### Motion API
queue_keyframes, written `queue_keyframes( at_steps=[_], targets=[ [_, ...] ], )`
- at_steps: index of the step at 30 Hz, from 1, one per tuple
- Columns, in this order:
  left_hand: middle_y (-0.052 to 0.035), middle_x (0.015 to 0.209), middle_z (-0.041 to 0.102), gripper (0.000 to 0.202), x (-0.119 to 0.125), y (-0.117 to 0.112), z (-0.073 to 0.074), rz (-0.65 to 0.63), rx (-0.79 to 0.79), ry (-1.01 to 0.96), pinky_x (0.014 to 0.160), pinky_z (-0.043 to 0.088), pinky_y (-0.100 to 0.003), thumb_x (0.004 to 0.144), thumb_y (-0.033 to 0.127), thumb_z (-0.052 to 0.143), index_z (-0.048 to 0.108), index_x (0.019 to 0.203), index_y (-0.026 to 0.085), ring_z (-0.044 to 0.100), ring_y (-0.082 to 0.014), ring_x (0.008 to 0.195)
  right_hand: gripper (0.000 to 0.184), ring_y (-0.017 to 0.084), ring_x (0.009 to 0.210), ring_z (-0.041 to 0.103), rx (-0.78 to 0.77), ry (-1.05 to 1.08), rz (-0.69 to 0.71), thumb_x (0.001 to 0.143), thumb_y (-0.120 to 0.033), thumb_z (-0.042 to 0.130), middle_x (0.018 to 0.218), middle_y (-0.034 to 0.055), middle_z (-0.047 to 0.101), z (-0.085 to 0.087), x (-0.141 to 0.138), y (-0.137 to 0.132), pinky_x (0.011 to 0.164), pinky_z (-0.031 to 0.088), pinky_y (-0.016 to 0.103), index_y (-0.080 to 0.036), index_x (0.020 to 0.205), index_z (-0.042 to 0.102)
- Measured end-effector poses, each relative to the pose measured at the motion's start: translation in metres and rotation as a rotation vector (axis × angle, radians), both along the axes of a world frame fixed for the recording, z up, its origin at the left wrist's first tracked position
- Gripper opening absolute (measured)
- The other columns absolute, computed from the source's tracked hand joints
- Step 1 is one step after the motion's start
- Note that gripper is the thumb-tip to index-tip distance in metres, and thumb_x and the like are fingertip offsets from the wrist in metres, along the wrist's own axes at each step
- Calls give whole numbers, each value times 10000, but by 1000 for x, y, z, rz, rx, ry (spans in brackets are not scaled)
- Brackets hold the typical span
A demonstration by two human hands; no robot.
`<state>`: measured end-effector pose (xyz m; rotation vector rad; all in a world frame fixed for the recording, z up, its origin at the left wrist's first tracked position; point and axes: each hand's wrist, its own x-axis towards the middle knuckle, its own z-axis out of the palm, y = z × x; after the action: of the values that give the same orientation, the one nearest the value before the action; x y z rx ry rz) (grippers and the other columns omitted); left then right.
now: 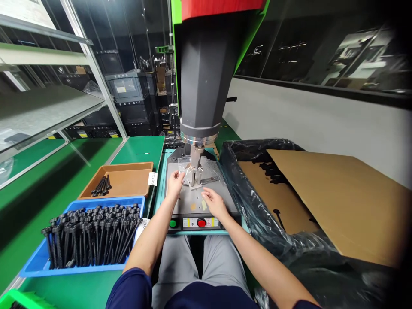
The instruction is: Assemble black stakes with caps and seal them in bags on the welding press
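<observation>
A grey press machine (202,81) stands in front of me, its metal horn (195,161) down over the grey work plate (206,195). A small clear plastic bag (186,165) lies under the horn. My left hand (174,183) pinches the bag's left edge at the horn. My right hand (215,202) rests on the plate just in front of the horn, fingers curled, palm down; whether it holds anything is hidden. A green button (173,223) and a red button (201,222) sit on the machine's front panel.
A blue tray (38,262) packed with several long black bolts sits at my left, with a brown tray (128,182) holding a few bolts behind it. A box lined with black plastic (257,206) and cardboard sheets (337,197) stands at right. Metal shelving (48,103) rises at left.
</observation>
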<state>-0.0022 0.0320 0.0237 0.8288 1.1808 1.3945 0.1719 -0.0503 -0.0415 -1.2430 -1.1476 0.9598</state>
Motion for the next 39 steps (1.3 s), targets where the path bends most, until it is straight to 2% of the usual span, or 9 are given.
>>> queue_keyframes(
  at_steps=[5,10,16,19,24,29,34,36,39],
  targets=[
    [-25,771,642,367,5,9,13,-118,-81,-107,576,474,-211,668,321,826,586,888,152,634,-98,621,290,152,797,650,-21,-11,-12,751,-213,699,874,-7,731,9,-17,44,907,516,332,-243,1039,684],
    [30,653,592,356,7,12,24,-116,-59,-128,503,417,-174,630,218,827,567,863,148,582,-70,532,210,172,734,621,80,-120,-202,780,-262,627,819,16,683,22,-20,72,818,519,344,-212,981,665],
    [22,698,621,449,7,14,37,-125,19,-165,497,410,-179,611,219,840,583,971,143,584,-65,517,340,249,967,603,324,-443,-392,813,-356,591,1135,135,607,42,-22,93,918,486,430,-190,1106,640],
    [22,703,626,448,8,18,41,-137,44,-166,497,408,-178,614,220,834,590,982,146,582,-62,515,368,283,1127,563,344,-524,-337,803,-340,600,1193,152,604,51,-24,108,1009,436,443,-187,1132,655],
    [20,700,628,459,10,22,43,-142,65,-146,504,410,-183,648,215,803,595,1050,136,584,-67,525,247,288,1102,587,305,-552,-231,815,-325,560,1092,133,680,66,-21,123,1005,436,449,-188,970,695],
    [31,676,608,544,11,14,39,-138,83,-156,501,411,-186,651,235,805,589,1141,142,579,-75,532,290,285,1165,565,375,-497,-240,841,-360,536,1201,147,652,70,-17,110,1036,422,465,-192,1029,680],
    [35,679,609,659,12,-12,20,-163,76,-149,523,424,-212,615,300,829,576,1205,148,579,-87,532,373,318,1304,480,339,-391,-219,839,-477,568,1425,191,486,49,-10,69,1005,469,489,-176,1027,683],
    [40,660,603,706,13,-23,11,-180,87,-146,544,425,-222,614,316,826,556,1239,133,581,-94,538,405,323,1277,509,293,-325,-203,816,-527,599,1421,200,488,41,-6,49,949,514,470,-172,989,686],
    [34,672,612,704,15,-35,0,-190,86,-138,558,419,-228,614,335,824,549,1229,131,573,-94,546,455,304,1112,627,176,-198,-139,776,-584,645,1235,181,637,35,0,21,870,549,451,-179,980,674]
  ],
)
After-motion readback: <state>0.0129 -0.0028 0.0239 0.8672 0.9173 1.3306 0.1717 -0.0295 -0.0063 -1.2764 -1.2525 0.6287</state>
